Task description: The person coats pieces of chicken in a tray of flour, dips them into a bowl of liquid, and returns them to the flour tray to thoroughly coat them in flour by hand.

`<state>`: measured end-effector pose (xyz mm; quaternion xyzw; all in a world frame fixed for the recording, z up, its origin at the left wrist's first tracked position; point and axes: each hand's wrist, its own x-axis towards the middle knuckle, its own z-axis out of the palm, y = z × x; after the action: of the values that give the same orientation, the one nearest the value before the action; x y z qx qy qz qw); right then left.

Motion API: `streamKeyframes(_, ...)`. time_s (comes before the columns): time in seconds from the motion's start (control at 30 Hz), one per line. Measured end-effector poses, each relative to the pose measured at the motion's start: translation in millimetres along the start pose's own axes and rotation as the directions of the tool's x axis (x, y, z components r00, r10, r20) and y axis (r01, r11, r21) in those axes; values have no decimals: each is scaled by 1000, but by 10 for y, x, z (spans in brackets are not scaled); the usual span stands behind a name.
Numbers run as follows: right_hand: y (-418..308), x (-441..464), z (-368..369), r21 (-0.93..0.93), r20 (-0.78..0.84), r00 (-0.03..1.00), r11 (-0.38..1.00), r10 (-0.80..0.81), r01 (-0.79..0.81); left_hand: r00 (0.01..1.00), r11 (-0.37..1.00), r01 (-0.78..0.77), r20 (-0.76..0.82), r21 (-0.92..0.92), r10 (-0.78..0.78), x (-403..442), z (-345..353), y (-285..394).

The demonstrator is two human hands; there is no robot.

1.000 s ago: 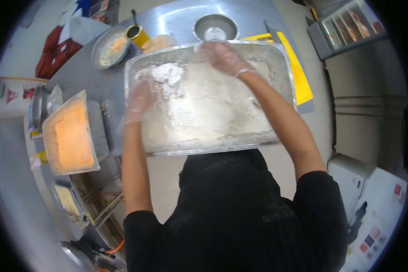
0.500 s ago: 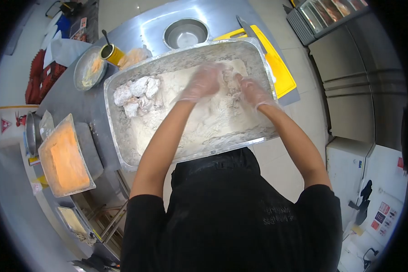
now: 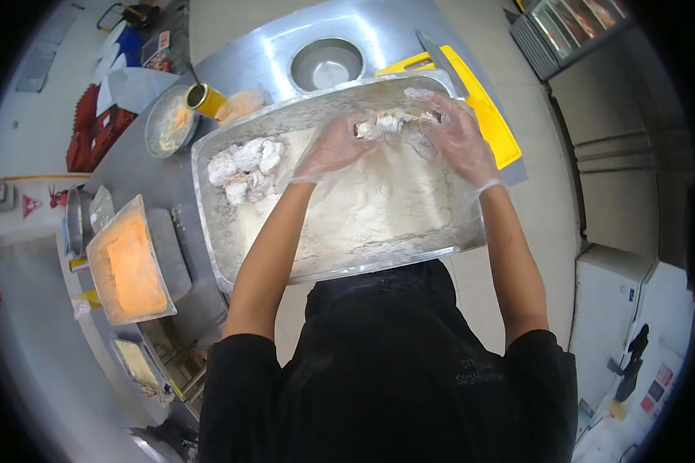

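Observation:
A large metal tray (image 3: 340, 266) holds white flour (image 3: 347, 201). Several lumpy flour-coated pieces (image 3: 247, 162) lie at its left end. Near the tray's far side, my left hand (image 3: 336, 147), in a clear plastic glove, has its fingers curled round the left end of a floury piece (image 3: 390, 122). My right hand (image 3: 462, 143), gloved too, grips the right end of that piece, fingers bent over it. More coated material hangs under the fingers; its outline is partly hidden.
Beyond the tray are a round metal pan (image 3: 327, 65), a yellow can (image 3: 206, 99) and a yellow board (image 3: 483, 108) with a knife (image 3: 442, 62). To the left stand a bowl (image 3: 170, 123) and a tub of orange powder (image 3: 135, 270).
My left hand has gone from the tray's left end to the right part, where both hands now hold a coated piece up. The lumps at the left have come into full view.

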<state>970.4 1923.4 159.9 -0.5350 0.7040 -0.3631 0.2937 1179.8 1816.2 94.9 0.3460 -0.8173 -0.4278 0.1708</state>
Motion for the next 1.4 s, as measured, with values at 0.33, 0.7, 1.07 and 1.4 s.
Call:
streamKeyframes(0.33, 621, 741, 728, -366, 168, 983, 920, -79, 137, 884, 900, 422, -272, 111, -381, -876, -703, -76)
streamKeyframes(0.7, 535, 721, 1767, -667, 196, 966, 700, -169, 257, 879, 930, 243, -343, -276, -331, -1041, -742, -287)
streamKeyframes(1.07, -472, 492, 1362, -125, 247, 884, 892, -396, 434, 927, 919, 329, -113, -218, -359, -755, -892, 114)
streamKeyframes(1.4, -654, 401, 1127, -217, 397, 872, 894, -285, 391, 921, 986, 142, -353, -90, -165, -734, -684, 9)
